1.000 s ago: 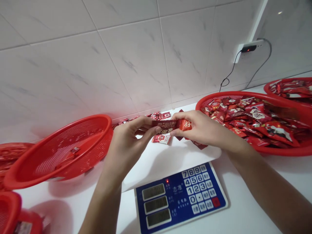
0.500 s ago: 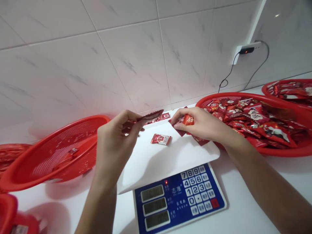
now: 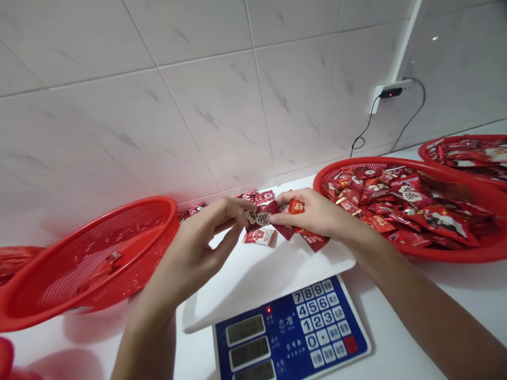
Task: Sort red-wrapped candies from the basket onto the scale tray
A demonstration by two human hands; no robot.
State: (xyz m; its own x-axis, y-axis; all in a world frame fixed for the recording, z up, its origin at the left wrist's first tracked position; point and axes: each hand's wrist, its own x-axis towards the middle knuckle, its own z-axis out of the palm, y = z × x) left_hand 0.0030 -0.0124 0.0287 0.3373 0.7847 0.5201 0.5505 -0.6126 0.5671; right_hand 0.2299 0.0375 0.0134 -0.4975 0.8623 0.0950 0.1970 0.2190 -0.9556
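Above the white pan (image 3: 245,290) of a digital scale (image 3: 287,338), both hands have come together. My left hand (image 3: 202,240) pinches a dark red packet (image 3: 258,217) with black lettering on a pale patch. My right hand (image 3: 317,214) is closed on several red wrapped candies, among them a bright orange-red candy (image 3: 296,206) showing by the thumb. Its fingertips meet the packet's right end; whether they grip it too is unclear. Lying on the pan just below the fingers is a red and white candy (image 3: 260,236).
To the right a red basket (image 3: 435,256) is heaped with wrapped candies, with another filled basket (image 3: 430,153) behind it. A red basket (image 3: 158,211) at left holds a small candy. More wrapped candies (image 3: 263,197) lie behind the pan by the tiled wall.
My left hand has moved right and turned its packet so the lettering shows. The two hands now meet, where before they were apart. My right hand still holds its candies.
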